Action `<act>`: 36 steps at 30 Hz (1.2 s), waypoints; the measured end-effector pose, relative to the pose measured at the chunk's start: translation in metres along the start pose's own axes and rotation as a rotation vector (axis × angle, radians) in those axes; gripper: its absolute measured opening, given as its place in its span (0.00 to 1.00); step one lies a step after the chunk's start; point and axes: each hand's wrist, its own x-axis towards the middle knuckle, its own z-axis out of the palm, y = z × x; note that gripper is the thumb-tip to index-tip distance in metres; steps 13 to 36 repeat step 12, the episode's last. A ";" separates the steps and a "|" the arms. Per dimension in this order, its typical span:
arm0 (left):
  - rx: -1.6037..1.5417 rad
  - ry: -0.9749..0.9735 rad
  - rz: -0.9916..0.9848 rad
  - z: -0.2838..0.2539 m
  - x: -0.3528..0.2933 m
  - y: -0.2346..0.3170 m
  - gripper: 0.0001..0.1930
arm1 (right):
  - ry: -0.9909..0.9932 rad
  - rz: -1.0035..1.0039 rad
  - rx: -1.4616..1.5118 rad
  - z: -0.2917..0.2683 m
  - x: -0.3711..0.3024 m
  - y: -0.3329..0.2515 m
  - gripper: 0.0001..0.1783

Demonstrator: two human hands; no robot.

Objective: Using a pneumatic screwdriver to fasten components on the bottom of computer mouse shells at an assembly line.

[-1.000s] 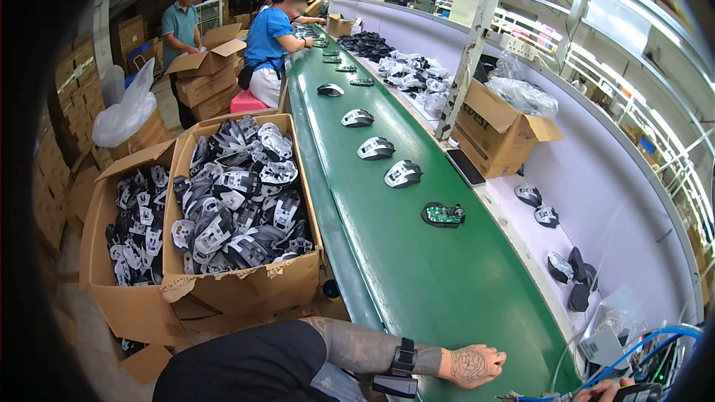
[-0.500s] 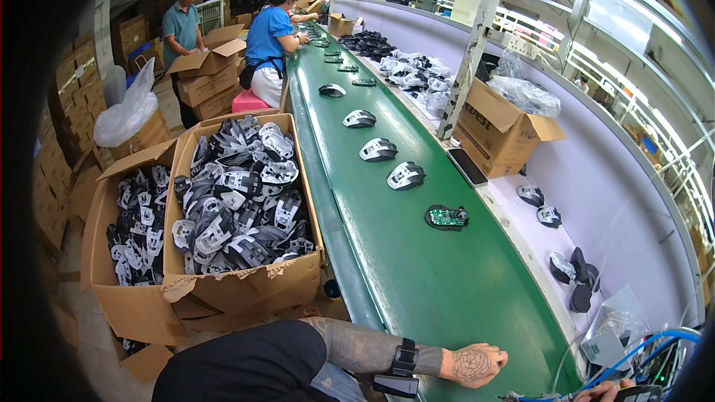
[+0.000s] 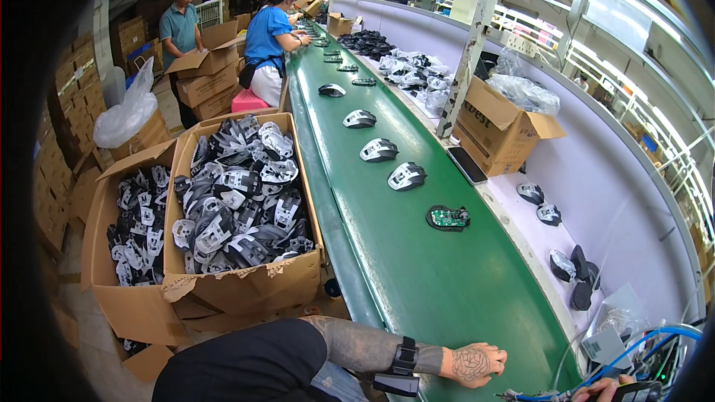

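Observation:
My left hand (image 3: pixel 475 363) rests on the near part of the green conveyor belt (image 3: pixel 447 290), its fingers curled closed. Whatever they may hold is hidden from view. At the lower right edge, cut off by the frame, my right hand (image 3: pixel 598 389) has its fingers against a dark, rounded object (image 3: pixel 634 392) whose kind I cannot make out. Beyond my left hand, a mouse base with an exposed green circuit board (image 3: pixel 448 217) lies on the belt. Farther along sits a grey-and-black computer mouse (image 3: pixel 407 176), with several similar ones in a line behind it.
Left of the belt stands a carton (image 3: pixel 246 283) heaped with mouse shells, beside a second filled carton (image 3: pixel 130 309). Along the right ledge are a phone (image 3: pixel 467 165), an open box (image 3: pixel 488 130), loose mouse parts (image 3: pixel 575 275) and blue tubing (image 3: pixel 655 335). Two people (image 3: pixel 269 41) work farther off.
My left hand stays in place. My right hand shifts slightly at the frame's edge. The co-workers' hands move a little; the parts on the belt are nearly unchanged.

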 end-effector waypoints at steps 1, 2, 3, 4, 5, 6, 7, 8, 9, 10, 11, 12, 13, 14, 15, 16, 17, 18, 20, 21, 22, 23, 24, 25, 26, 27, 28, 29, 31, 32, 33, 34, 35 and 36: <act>-0.008 -0.014 -0.009 -0.001 0.000 0.000 0.09 | 0.006 0.001 0.003 0.000 0.000 0.001 0.09; -0.008 -0.015 -0.008 -0.001 0.000 0.000 0.09 | 0.006 0.000 0.002 0.000 0.000 0.000 0.09; -0.010 -0.009 -0.004 -0.001 -0.001 0.001 0.09 | 0.009 -0.002 0.005 0.001 0.000 -0.001 0.09; -0.012 -0.002 -0.001 -0.001 -0.001 0.001 0.09 | 0.012 -0.005 0.008 0.002 0.000 -0.001 0.09; -0.011 -0.002 0.000 -0.001 -0.001 0.001 0.09 | 0.012 -0.006 0.008 0.002 0.000 -0.001 0.09; -0.010 -0.008 -0.003 -0.002 -0.001 0.001 0.09 | 0.011 -0.007 0.006 0.002 0.000 -0.001 0.09; -0.008 -0.014 -0.007 -0.002 -0.001 0.002 0.09 | 0.009 -0.008 0.004 0.001 0.000 -0.001 0.10; -0.009 -0.013 -0.007 -0.003 -0.001 0.002 0.09 | 0.009 -0.008 0.004 0.001 0.000 -0.001 0.10; -0.009 -0.019 -0.010 -0.003 0.000 0.002 0.09 | 0.010 -0.007 0.004 0.001 0.000 -0.001 0.10; -0.010 -0.025 -0.014 -0.003 0.000 0.002 0.09 | 0.010 -0.005 0.004 0.001 0.000 0.000 0.10; -0.007 -0.032 -0.017 -0.003 0.000 0.002 0.09 | 0.008 0.000 0.006 0.001 0.000 -0.001 0.10; -0.003 -0.040 -0.020 -0.003 0.000 0.002 0.09 | 0.006 0.005 0.009 0.002 0.000 -0.002 0.11; -0.003 -0.040 -0.020 -0.003 0.000 0.002 0.09 | 0.006 0.005 0.009 0.002 0.000 -0.002 0.11; -0.003 -0.040 -0.020 -0.003 0.000 0.002 0.09 | 0.006 0.005 0.009 0.002 0.000 -0.002 0.11; -0.003 -0.040 -0.020 -0.003 0.000 0.002 0.09 | 0.006 0.005 0.009 0.002 0.000 -0.002 0.11; -0.003 -0.040 -0.020 -0.003 0.000 0.002 0.09 | 0.006 0.005 0.009 0.002 0.000 -0.002 0.11; -0.003 -0.040 -0.020 -0.003 0.000 0.002 0.09 | 0.006 0.005 0.009 0.002 0.000 -0.002 0.11; -0.003 -0.040 -0.020 -0.003 0.000 0.002 0.09 | 0.006 0.005 0.009 0.002 0.000 -0.002 0.11; -0.003 -0.040 -0.020 -0.003 0.000 0.002 0.09 | 0.006 0.005 0.009 0.002 0.000 -0.002 0.11; -0.003 -0.040 -0.020 -0.003 0.000 0.002 0.09 | 0.006 0.005 0.009 0.002 0.000 -0.002 0.11; -0.003 -0.040 -0.020 -0.003 0.000 0.002 0.09 | 0.006 0.005 0.009 0.002 0.000 -0.002 0.11; -0.003 -0.040 -0.020 -0.003 0.000 0.002 0.09 | 0.006 0.005 0.009 0.002 0.000 -0.002 0.11; -0.003 -0.040 -0.020 -0.003 0.000 0.002 0.09 | 0.006 0.005 0.009 0.002 0.000 -0.002 0.11; -0.003 -0.040 -0.020 -0.003 0.000 0.002 0.09 | 0.006 0.005 0.009 0.002 0.000 -0.002 0.11; -0.003 -0.040 -0.020 -0.003 0.000 0.002 0.09 | 0.006 0.005 0.009 0.002 0.000 -0.002 0.11; -0.003 -0.040 -0.020 -0.003 0.000 0.002 0.09 | 0.006 0.005 0.009 0.002 0.000 -0.002 0.11; -0.003 -0.040 -0.020 -0.003 0.000 0.002 0.09 | 0.006 0.005 0.009 0.002 0.000 -0.002 0.11; -0.003 -0.040 -0.020 -0.003 0.000 0.002 0.09 | 0.006 0.005 0.009 0.002 0.000 -0.002 0.11; -0.003 -0.040 -0.020 -0.003 0.000 0.002 0.09 | 0.006 0.005 0.009 0.002 0.000 -0.002 0.11; -0.003 -0.040 -0.020 -0.003 0.000 0.002 0.09 | 0.006 0.005 0.009 0.002 0.000 -0.002 0.11; -0.003 -0.040 -0.020 -0.003 0.000 0.002 0.09 | 0.006 0.005 0.009 0.002 0.000 -0.002 0.11; -0.003 -0.040 -0.020 -0.003 0.000 0.002 0.09 | 0.006 0.005 0.009 0.002 0.000 -0.002 0.11; -0.003 -0.040 -0.020 -0.003 0.000 0.002 0.09 | 0.006 0.005 0.009 0.002 0.000 -0.002 0.11; -0.003 -0.040 -0.020 -0.003 0.000 0.002 0.09 | 0.006 0.005 0.009 0.002 0.000 -0.002 0.11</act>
